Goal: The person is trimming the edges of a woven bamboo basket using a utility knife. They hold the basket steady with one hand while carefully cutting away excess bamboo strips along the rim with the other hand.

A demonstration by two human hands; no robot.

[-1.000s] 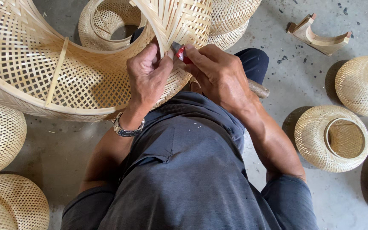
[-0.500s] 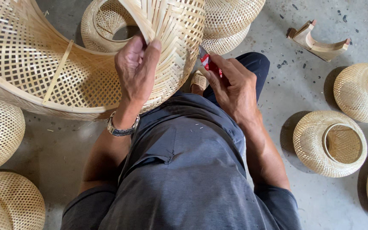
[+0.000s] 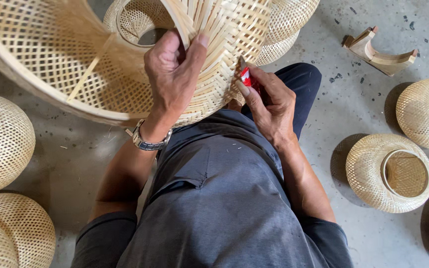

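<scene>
- The red tool (image 3: 246, 78) has been brought back against the woven bamboo shade (image 3: 75, 64), held above the lap.
- The loose strips are pinned by the gripping left hand (image 3: 172, 74).
- The tool, pinched in the right hand (image 3: 269, 106), is best kept close to the weave.

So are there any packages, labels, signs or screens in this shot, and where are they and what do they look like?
No packages, signs or screens show.
Red tool: small and red, pinched in the right hand against the edge of the big woven basket; whether it bears a label is too small to tell.
Wristwatch: metal band on the wrist of the left hand, which grips the basket's loose strips; its face is hidden.
</scene>
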